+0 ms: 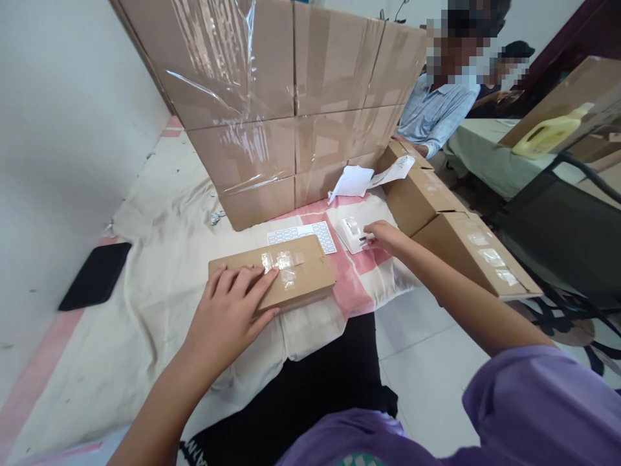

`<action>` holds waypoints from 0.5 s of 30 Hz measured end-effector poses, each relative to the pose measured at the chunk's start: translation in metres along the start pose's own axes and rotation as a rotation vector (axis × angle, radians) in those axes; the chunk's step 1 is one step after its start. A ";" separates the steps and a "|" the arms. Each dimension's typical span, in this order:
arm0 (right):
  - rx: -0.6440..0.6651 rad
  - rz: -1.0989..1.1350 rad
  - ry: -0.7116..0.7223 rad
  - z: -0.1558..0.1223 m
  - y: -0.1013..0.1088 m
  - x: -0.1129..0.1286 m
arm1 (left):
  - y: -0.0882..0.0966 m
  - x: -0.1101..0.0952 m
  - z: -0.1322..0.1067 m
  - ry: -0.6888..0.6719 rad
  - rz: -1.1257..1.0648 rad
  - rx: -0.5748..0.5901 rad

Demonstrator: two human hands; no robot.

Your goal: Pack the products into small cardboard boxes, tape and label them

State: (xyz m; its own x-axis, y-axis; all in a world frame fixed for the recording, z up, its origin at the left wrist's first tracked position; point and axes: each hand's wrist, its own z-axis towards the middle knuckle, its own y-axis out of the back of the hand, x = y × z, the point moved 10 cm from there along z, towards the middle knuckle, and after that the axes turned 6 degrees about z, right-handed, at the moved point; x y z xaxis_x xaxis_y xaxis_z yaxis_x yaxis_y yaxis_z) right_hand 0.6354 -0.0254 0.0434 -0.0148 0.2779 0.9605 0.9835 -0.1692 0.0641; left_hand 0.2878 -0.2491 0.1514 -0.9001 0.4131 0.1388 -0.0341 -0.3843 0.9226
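Note:
A small cardboard box (310, 262) lies in front of me with strips of clear tape across its top. My left hand (237, 294) rests on it, fingers spread over the top near the tape and thumb along the front side. To the right, a white tape dispenser (352, 233) with a roll of clear tape sits on the cloth. My right hand (383, 234) reaches to its right side with the fingertips bent against it; whether they grip it is hard to make out. Behind the box lies a white sheet of printed labels (323, 234), partly covered by the box.
A tall stack of plastic-wrapped cartons (262, 155) stands behind. Taped cardboard boxes (446, 220) line the right edge, with crumpled white paper (353, 181) nearby. A black flat item (96, 275) lies left. Beyond are a person in a light-blue shirt (431, 116), another person, and a black chair (538, 220).

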 end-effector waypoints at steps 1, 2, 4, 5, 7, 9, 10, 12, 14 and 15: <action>-0.012 -0.002 -0.009 -0.001 0.001 -0.002 | 0.000 0.000 0.000 -0.001 0.000 -0.002; -0.021 -0.011 -0.028 -0.003 0.002 -0.006 | 0.000 0.000 0.000 0.000 -0.001 -0.005; -0.043 -0.017 -0.036 -0.007 0.002 -0.011 | 0.001 0.000 0.000 0.006 -0.006 -0.012; -0.055 -0.011 -0.020 -0.009 0.002 -0.013 | 0.001 0.000 0.000 0.008 -0.008 -0.014; -0.073 0.011 0.027 -0.014 0.001 -0.016 | 0.002 0.000 -0.001 0.011 -0.009 -0.021; -0.075 0.041 0.077 -0.018 0.000 -0.018 | 0.003 -0.001 -0.002 0.016 -0.009 -0.025; -0.072 0.058 0.099 -0.019 -0.001 -0.020 | 0.003 -0.001 -0.002 0.021 -0.010 -0.023; -0.066 0.089 0.134 -0.021 -0.001 -0.023 | 0.002 -0.001 -0.002 0.034 -0.014 -0.008; -0.061 0.103 0.157 -0.023 -0.001 -0.026 | 0.001 -0.001 -0.002 0.039 -0.012 0.007; -0.053 0.103 0.161 -0.024 -0.002 -0.028 | 0.001 0.000 -0.001 0.039 -0.008 0.010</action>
State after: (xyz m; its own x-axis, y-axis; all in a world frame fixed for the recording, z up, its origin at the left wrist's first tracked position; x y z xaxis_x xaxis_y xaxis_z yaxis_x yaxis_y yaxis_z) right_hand 0.6292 -0.0552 0.0232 0.0522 0.1026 0.9934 0.9704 -0.2400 -0.0262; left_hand 0.2876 -0.2508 0.1521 -0.9162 0.3833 0.1170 -0.0377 -0.3730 0.9271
